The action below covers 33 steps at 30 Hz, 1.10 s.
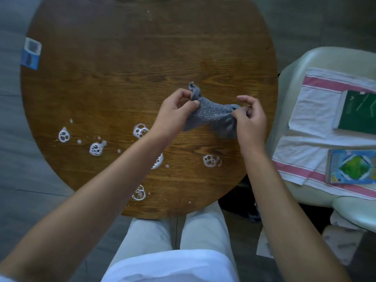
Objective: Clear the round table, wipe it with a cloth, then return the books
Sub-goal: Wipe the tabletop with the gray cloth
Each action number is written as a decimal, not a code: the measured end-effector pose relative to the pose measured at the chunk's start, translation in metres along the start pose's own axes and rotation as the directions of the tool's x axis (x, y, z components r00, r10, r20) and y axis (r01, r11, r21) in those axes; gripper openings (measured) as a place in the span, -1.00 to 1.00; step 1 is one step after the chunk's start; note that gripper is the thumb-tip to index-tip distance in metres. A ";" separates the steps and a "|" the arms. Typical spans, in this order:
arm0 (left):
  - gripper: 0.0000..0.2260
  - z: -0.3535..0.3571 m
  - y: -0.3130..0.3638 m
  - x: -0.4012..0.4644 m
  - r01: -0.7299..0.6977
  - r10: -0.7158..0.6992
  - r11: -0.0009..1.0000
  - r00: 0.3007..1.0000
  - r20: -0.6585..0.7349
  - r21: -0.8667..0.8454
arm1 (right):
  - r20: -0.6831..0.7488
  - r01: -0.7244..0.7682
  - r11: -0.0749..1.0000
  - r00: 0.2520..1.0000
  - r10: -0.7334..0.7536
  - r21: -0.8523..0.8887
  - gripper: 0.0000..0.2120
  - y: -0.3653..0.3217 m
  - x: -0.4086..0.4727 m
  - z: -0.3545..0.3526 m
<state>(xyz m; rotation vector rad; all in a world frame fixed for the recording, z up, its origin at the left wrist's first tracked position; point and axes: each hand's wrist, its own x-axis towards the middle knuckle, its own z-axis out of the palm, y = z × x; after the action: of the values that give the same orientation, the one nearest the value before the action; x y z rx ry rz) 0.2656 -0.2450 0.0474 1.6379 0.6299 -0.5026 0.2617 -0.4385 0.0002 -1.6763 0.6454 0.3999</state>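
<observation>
The table [122,68] is bare of books but dotted with foam [95,148] from 6 to 8 o'clock; both books, green [359,112] and blue [352,169], lie on the chair [305,58] at 3 o'clock. Likely risks: the bunched cloth [209,115] only smears foam or pushes it off the near edge, and a wet top would damp returned books. Both arms reach forward over the table. The left hand [175,112] pinches the cloth's left end, the right hand [252,119] its right, stretching it just right of the table's centre.
</observation>
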 end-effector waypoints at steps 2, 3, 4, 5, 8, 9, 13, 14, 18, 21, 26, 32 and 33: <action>-0.93 -0.011 -0.003 -0.020 0.021 -0.021 0.993 1.000 0.000 -0.113 | 0.029 -0.026 0.998 0.999 0.025 0.050 -0.63 -0.002 -0.022 0.006; -0.93 -0.013 -0.003 -0.024 0.042 -0.042 0.985 0.999 0.002 -0.166 | 0.052 -0.072 0.993 0.996 0.067 0.095 -0.62 -0.004 -0.026 0.008; -0.93 -0.020 -0.003 -0.034 0.055 -0.052 0.973 0.999 0.016 -0.224 | 0.083 -0.110 0.982 0.992 0.098 0.152 -0.62 -0.004 -0.039 0.012; -0.93 -0.026 -0.003 -0.045 0.061 -0.055 0.961 0.998 0.033 -0.270 | 0.115 -0.147 0.971 0.985 0.127 0.188 -0.61 -0.004 -0.052 0.016; -0.93 -0.037 -0.003 -0.066 0.062 -0.039 0.944 0.996 0.077 -0.325 | 0.192 -0.233 0.955 0.961 0.198 0.184 -0.63 0.004 -0.078 0.027; -0.93 -0.041 -0.003 -0.074 0.062 -0.032 0.940 0.995 0.094 -0.337 | 0.221 -0.253 0.949 0.952 0.210 0.186 -0.64 0.006 -0.087 0.032; -0.93 -0.063 -0.009 -0.103 0.039 0.013 0.920 0.991 0.132 -0.389 | 0.291 -0.324 0.909 0.924 0.246 0.262 -0.71 0.009 -0.128 0.056; -0.92 -0.070 -0.011 -0.111 0.029 0.031 0.917 0.989 0.144 -0.397 | 0.314 -0.341 0.895 0.916 0.248 0.288 -0.72 0.011 -0.139 0.063; -0.93 -0.100 -0.017 -0.145 -0.018 0.112 0.911 0.972 0.205 -0.411 | 0.488 -0.451 0.811 0.838 0.243 0.372 -0.58 0.021 -0.186 0.087; -0.91 -0.121 -0.026 -0.166 -0.066 0.174 0.912 0.956 0.236 -0.405 | 0.572 -0.505 0.728 0.798 0.190 0.463 -0.55 0.029 -0.219 0.105; -0.89 -0.150 -0.057 -0.188 -0.146 0.203 0.956 0.955 0.217 -0.255 | 0.476 -0.410 0.748 0.868 0.145 0.521 -0.63 0.045 -0.259 0.113; -0.91 -0.146 -0.103 -0.197 -0.186 0.186 0.983 0.978 0.095 -0.010 | 0.391 -0.330 0.808 0.910 0.135 0.488 -0.72 0.064 -0.289 0.091; -0.87 -0.142 -0.112 -0.195 -0.206 0.202 0.975 0.978 0.053 0.084 | 0.377 -0.321 0.832 0.914 0.148 0.453 -0.72 0.069 -0.290 0.084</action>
<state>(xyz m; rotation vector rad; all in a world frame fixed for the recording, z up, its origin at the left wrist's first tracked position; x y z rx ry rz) 0.0418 -0.1170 0.1114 1.7491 0.4048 -0.4199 -0.0009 -0.3072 0.0998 -0.9945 0.6435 0.6151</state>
